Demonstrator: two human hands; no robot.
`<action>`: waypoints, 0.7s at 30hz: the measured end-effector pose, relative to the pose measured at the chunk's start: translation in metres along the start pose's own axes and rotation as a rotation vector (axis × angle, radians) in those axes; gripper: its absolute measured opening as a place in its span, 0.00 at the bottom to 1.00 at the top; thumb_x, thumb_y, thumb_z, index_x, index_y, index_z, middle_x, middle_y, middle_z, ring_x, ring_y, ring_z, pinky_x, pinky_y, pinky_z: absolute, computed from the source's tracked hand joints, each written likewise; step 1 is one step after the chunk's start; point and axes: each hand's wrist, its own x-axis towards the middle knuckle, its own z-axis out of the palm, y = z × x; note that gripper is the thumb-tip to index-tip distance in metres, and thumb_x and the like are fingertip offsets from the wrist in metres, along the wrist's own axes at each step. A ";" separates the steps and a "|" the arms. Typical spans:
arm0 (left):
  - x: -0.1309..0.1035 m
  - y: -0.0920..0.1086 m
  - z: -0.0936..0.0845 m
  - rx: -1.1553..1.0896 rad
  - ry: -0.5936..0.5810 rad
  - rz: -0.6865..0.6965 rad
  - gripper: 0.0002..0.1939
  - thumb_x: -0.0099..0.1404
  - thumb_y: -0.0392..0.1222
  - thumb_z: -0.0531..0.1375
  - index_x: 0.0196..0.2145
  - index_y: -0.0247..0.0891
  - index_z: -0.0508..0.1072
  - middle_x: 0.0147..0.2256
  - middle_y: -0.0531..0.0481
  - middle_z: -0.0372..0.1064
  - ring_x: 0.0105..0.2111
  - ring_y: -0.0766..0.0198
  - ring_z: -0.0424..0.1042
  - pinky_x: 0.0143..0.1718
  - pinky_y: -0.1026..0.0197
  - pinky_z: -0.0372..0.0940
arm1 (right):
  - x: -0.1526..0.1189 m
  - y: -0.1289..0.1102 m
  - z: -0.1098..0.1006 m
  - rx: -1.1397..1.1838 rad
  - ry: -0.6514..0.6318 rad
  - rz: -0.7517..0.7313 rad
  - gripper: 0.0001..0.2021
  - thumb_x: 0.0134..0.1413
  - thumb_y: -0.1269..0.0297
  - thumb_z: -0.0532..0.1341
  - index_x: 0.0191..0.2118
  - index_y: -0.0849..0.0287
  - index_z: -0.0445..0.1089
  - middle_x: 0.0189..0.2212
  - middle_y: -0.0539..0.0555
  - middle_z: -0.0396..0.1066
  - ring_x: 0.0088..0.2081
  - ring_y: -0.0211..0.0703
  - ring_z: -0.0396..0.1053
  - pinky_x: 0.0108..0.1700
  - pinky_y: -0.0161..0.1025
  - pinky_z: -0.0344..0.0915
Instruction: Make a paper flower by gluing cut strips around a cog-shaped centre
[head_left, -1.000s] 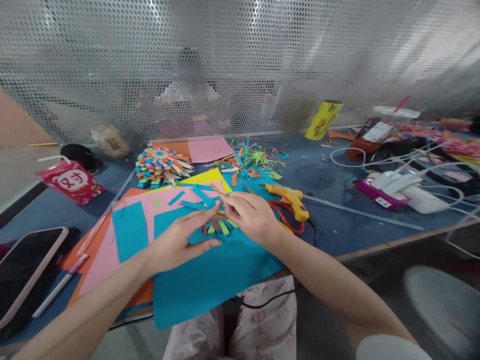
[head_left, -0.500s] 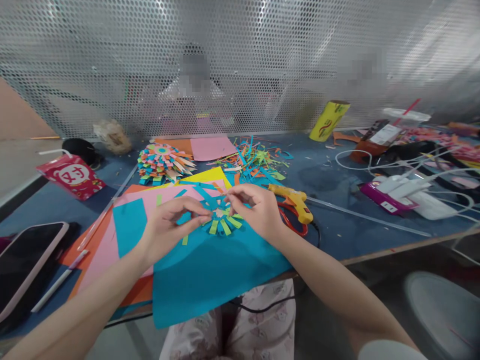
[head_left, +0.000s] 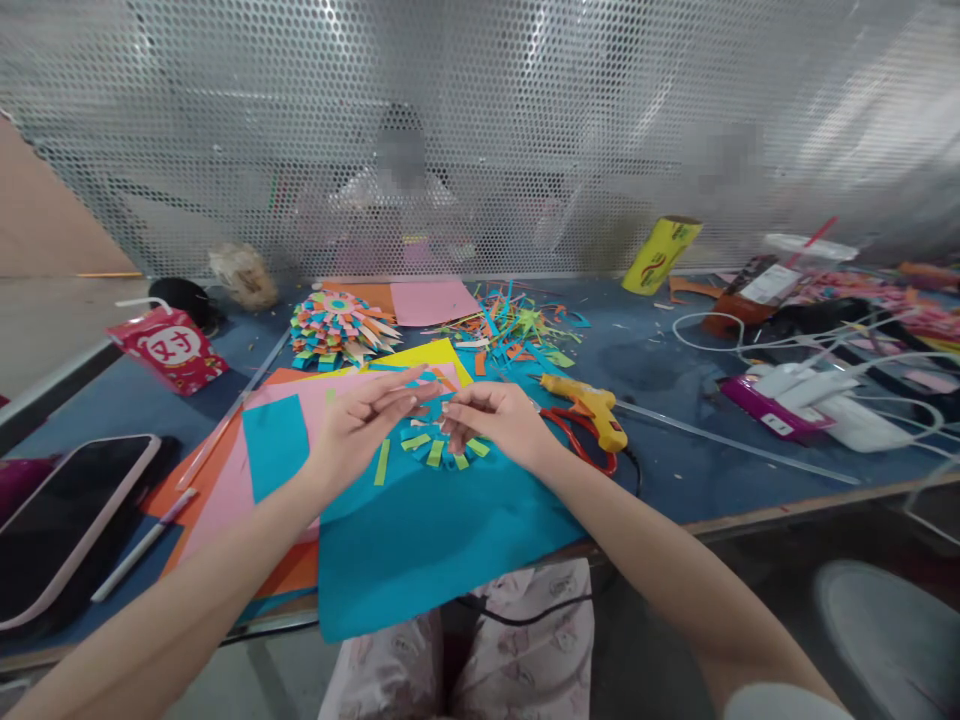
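A ring of blue and light green paper tabs lies on the large blue sheet. Over its left side is my left hand, fingers extended and apart, with no held item visible. My right hand is pinched at the ring's upper right; whatever sits between its fingertips is too small to make out. A loose green strip rests just below my left hand. Behind the hands stands a layered multicoloured paper flower, with a pile of cut paper strips to its right.
A yellow glue gun and orange-handled scissors lie right of my right hand. Farther right are a purple power strip, cables and a drink cup. A phone, pen and red drink carton are left.
My left hand has opened its pinch, and its fingers are now stretched out. My right hand's fingers have curled downward over the ring. The whole view has shifted slightly.
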 end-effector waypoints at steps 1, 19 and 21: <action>0.001 -0.001 0.000 -0.058 0.000 -0.023 0.21 0.60 0.50 0.63 0.49 0.40 0.74 0.44 0.44 0.77 0.45 0.56 0.76 0.48 0.55 0.70 | 0.001 0.001 -0.001 -0.014 -0.005 0.005 0.17 0.38 0.51 0.70 0.25 0.61 0.71 0.21 0.49 0.73 0.20 0.36 0.71 0.24 0.34 0.70; 0.004 0.005 -0.003 -0.363 0.037 -0.039 0.16 0.52 0.51 0.68 0.35 0.39 0.79 0.40 0.44 0.78 0.46 0.52 0.75 0.54 0.49 0.66 | 0.010 0.006 0.021 0.056 -0.063 0.141 0.20 0.32 0.52 0.73 0.26 0.63 0.71 0.20 0.49 0.74 0.21 0.37 0.73 0.27 0.35 0.73; 0.006 0.006 -0.006 -0.426 0.083 -0.043 0.16 0.52 0.49 0.69 0.36 0.39 0.78 0.41 0.44 0.78 0.48 0.51 0.74 0.56 0.48 0.64 | 0.005 -0.005 0.017 0.045 -0.021 0.061 0.19 0.34 0.52 0.72 0.27 0.62 0.72 0.21 0.49 0.74 0.22 0.38 0.74 0.27 0.36 0.74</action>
